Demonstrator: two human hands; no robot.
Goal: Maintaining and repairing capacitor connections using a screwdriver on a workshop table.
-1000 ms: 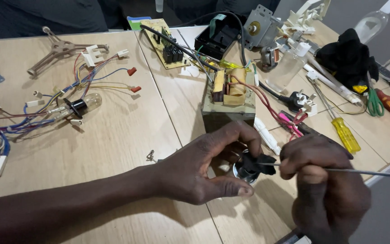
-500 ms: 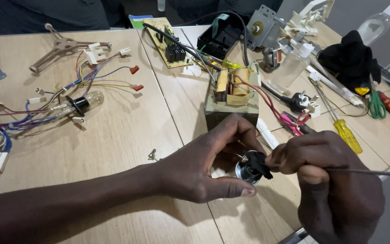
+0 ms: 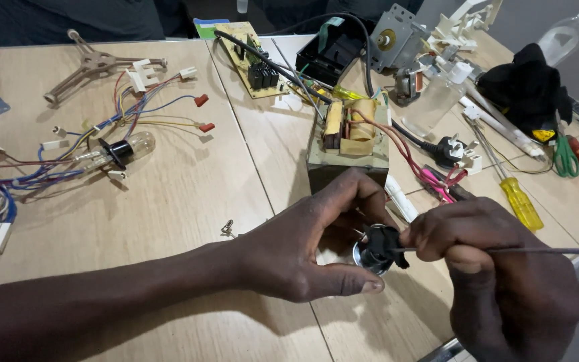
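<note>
Black and round, the small motor part (image 3: pixel 378 248) sits low in the frame's centre, cupped by my left hand (image 3: pixel 303 251). My right hand (image 3: pixel 497 268) pinches a thin metal rod (image 3: pixel 544 251) against it, just below the transformer (image 3: pixel 348 144).

Small black part held between two hands over a cluttered wooden table

At lower centre of the frame a small black round part (image 3: pixel 378 248) is gripped by the left hand (image 3: pixel 306 251), while a thin grey wire (image 3: pixel 544 251) running to the right edge is pinched at it by the right hand (image 3: pixel 504 275). Just above, a transformer (image 3: pixel 348 144) is seen on the table (image 3: pixel 189 201). A yellow-handled screwdriver (image 3: pixel 521 201) lies at right, a wire harness with a bulb (image 3: pixel 125 149) at left.
</note>
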